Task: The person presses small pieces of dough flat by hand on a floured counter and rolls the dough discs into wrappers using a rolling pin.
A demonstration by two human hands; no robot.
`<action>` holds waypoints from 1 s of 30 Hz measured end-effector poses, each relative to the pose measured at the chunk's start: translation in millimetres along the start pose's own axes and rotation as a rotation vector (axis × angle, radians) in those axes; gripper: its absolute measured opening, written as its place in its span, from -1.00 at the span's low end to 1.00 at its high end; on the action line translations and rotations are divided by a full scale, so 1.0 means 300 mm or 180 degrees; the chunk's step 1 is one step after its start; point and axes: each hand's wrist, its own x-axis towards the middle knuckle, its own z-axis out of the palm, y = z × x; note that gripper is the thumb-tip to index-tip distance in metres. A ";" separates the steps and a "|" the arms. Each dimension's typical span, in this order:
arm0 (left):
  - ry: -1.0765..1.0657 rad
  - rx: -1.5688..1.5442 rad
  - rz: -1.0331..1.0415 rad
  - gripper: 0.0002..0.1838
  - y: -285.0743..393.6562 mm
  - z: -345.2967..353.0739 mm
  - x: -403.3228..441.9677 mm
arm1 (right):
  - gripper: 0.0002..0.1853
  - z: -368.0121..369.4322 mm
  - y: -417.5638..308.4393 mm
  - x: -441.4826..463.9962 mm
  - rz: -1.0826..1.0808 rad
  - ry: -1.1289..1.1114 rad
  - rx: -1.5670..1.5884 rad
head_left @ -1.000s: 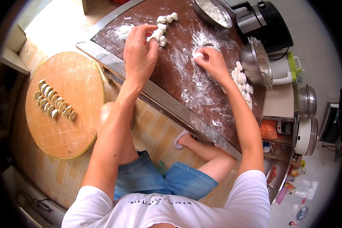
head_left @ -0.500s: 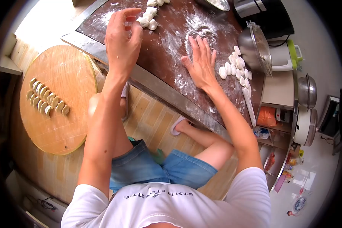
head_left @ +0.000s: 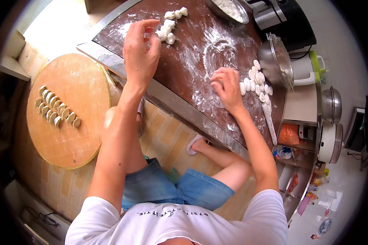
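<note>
My left hand [head_left: 142, 51] hovers over the table's left part, its fingers curved and the thumb held apart. Beside its fingertips lie several small dough balls [head_left: 167, 30]. Over the floured middle of the brown table [head_left: 180, 65] is my right hand [head_left: 229, 87], fingers curled in towards the thumb; whatever may be between them is hidden. To its right sits a cluster of flattened dough pieces [head_left: 255, 79]. A pale, floury rolling pin [head_left: 269, 124] lies below that cluster, near the table's right edge.
A round board [head_left: 69, 141] with rows of filled dumplings [head_left: 55, 107] stands at left. Along the far right are a bowl of flour [head_left: 231, 10], a covered metal bowl [head_left: 276, 61] and a black appliance [head_left: 288, 22]. Shelves [head_left: 298, 153] hold bags.
My right hand has gone from flat with spread fingers to curled, and appears lifted off the table. The left hand keeps its curved shape. The whole view has shifted slightly.
</note>
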 end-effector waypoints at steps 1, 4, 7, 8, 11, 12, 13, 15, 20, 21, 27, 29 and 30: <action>-0.0010 -0.0039 -0.0036 -0.75 0.001 -0.002 -0.007 | -0.89 -0.013 0.069 -0.011 0.0022 0.0028 -0.0223; 0.0041 -0.0002 -0.0024 -0.75 0.006 -0.022 0.007 | -0.85 -0.076 0.257 -0.040 0.0602 0.0321 -0.0719; 0.0113 -0.0022 -0.0110 -0.74 0.005 -0.023 0.017 | -0.84 -0.096 0.114 0.133 0.0520 0.0476 -0.0327; 0.0139 0.0018 -0.0140 -0.73 0.007 -0.021 0.016 | -0.84 -0.072 0.031 0.214 0.0464 0.0319 0.0174; 0.0205 0.0112 -0.0186 -0.72 0.006 -0.022 0.014 | -0.62 0.042 -0.153 0.399 0.0449 -0.0535 0.1007; 0.0203 0.0117 -0.0194 -0.72 0.003 -0.022 0.014 | -0.65 0.094 -0.166 0.428 0.0404 -0.0407 0.1155; 0.0211 0.0141 -0.0170 -0.72 0.002 -0.024 0.014 | -0.67 0.107 -0.161 0.443 0.0466 -0.0408 0.1214; 0.0212 0.0165 -0.0144 -0.72 0.001 -0.024 0.012 | -0.73 0.122 -0.146 0.455 0.0618 -0.0423 0.1313; 0.0141 0.0111 -0.0136 -0.73 0.012 -0.019 0.010 | -0.70 0.042 -0.017 0.369 0.0870 -0.0236 0.0869; 0.0128 0.0112 -0.0107 -0.73 0.015 -0.012 0.012 | -0.67 0.034 -0.042 0.370 0.0658 -0.0259 0.0914; 0.0089 0.0062 -0.0077 -0.75 0.008 -0.007 0.003 | -0.69 0.076 -0.119 0.407 0.0568 -0.0595 0.1237; 0.0102 0.0100 -0.0083 -0.75 0.002 -0.012 0.005 | -0.74 0.045 -0.054 0.363 0.1382 -0.0664 0.2244; 0.0097 0.0109 -0.0090 -0.75 0.001 -0.012 0.005 | -0.72 0.036 -0.005 0.328 0.1446 -0.0685 0.2287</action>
